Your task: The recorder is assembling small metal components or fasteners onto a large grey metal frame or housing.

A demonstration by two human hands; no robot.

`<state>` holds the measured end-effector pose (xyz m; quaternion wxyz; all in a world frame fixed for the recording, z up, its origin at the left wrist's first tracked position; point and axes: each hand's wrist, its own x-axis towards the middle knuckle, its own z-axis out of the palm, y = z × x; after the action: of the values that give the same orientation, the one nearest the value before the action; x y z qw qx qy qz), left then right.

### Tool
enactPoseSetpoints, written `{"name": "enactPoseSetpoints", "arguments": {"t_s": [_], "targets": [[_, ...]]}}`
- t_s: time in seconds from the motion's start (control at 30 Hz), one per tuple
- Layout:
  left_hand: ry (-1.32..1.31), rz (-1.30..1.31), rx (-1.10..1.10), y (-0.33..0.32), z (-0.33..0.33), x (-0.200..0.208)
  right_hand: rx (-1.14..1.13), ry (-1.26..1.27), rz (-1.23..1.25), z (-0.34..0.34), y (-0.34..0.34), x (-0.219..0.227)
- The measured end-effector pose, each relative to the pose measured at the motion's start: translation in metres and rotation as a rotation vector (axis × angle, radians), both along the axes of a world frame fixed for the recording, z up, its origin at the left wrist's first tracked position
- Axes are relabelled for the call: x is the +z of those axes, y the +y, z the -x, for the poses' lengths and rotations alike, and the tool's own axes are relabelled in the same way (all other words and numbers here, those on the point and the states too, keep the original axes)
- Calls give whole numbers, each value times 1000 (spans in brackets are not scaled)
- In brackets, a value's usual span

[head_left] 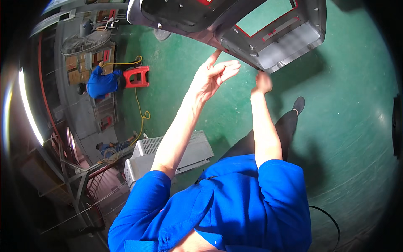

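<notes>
A large dark moulded panel point(184, 35) with a light rim hangs at the top of the head view. It has a red-edged rectangular opening and a silver-grey recess point(285, 49). My left hand point(216, 75) is open below its near edge, one finger raised against that edge and the others stretched to the right. At the panel's lower corner, my right hand point(263, 82) is closed and slightly blurred. Whatever its fingers hold there, if anything, is hidden.
A grey slatted housing point(170, 154) stands close on my left. Farther left, a person in blue point(102, 82) is beside a red stool point(137, 77), with a yellow hose point(144, 116) across the green floor. A large fan point(86, 42) stands beyond. A black cable point(331, 216) lies at lower right.
</notes>
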<state>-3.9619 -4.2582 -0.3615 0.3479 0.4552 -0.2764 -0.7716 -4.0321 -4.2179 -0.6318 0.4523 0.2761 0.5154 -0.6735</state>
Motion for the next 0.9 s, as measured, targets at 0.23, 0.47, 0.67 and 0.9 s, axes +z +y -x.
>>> {"name": "enactPoseSetpoints", "arguments": {"t_s": [0.23,0.47,0.67,0.9], "targets": [[50,-27,4,0,-1,-2,-78,69,-65,-1,-7,-5],[61,-33,-21,-1,-1,-2,-21,46,-12,6,-8,-2],[67,-68,14,2,2,0,50,221,-19,5,-14,-24],[107,-79,31,-1,4,4,423,56,155,38,-3,-17]]}}
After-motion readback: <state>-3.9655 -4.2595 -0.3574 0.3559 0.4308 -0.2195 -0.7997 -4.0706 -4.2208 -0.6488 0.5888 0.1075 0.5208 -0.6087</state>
